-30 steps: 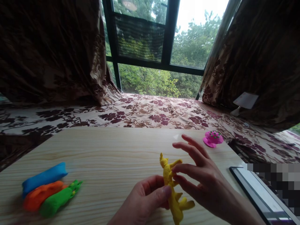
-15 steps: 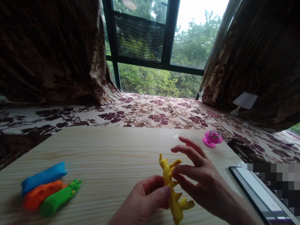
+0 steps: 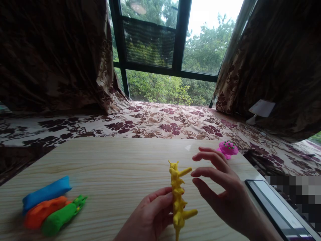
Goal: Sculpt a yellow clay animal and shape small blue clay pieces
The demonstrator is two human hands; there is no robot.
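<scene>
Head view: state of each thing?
Yellow clay animal: held
Left hand: gripping the animal
Right hand: open, holding nothing
Blue clay piece: lying down
Orange clay piece: lying down
Green clay piece: lying down
Pink clay piece: partly hidden
Tablet: lying face up
Table lamp: standing; lit unclear
Curtains: parted

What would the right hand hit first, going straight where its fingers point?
Likely the yellow figure, whose upper limb sticks out toward the right hand; depth is hard to judge.

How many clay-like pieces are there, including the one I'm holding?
5: yellow figure in your left hand; blue piece, orange piece, green piece together on the left of the table; pink piece near its far right corner. Others may be hidden.
</scene>
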